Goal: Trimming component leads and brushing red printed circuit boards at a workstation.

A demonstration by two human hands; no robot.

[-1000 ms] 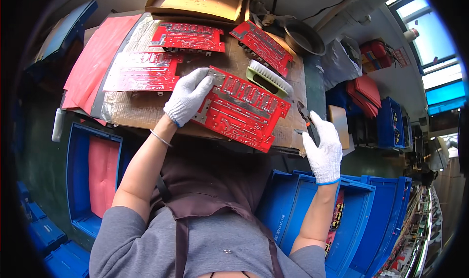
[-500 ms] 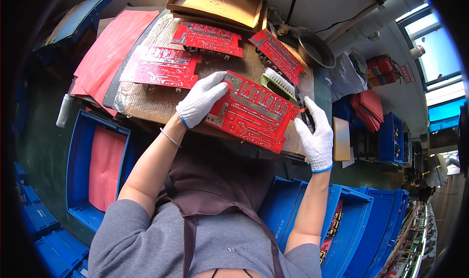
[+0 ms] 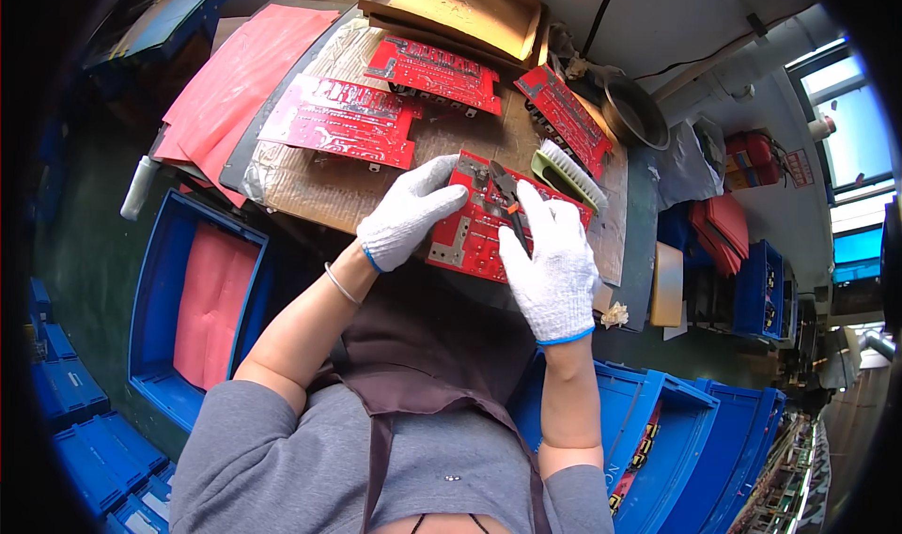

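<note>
L hand + red PCB, R hand + cutters

L hand closed on PCB's L edge, thumb on top; R hand part-curled round handles, tips over PCB. PCB at bench's near edge. Prob. light, stiff, crackable; grip by edges, off solder.

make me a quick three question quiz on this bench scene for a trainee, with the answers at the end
1. Multiple choice: what does the right hand hold?
a) a brush
b) pliers
c) a screwdriver

2. True or false: the left hand is bare.

3. Count: besides the red board in the left hand's grip, how many red circuit boards lie on the table?

Key:
1. b
2. False; it wears a white glove.
3. Three
</note>
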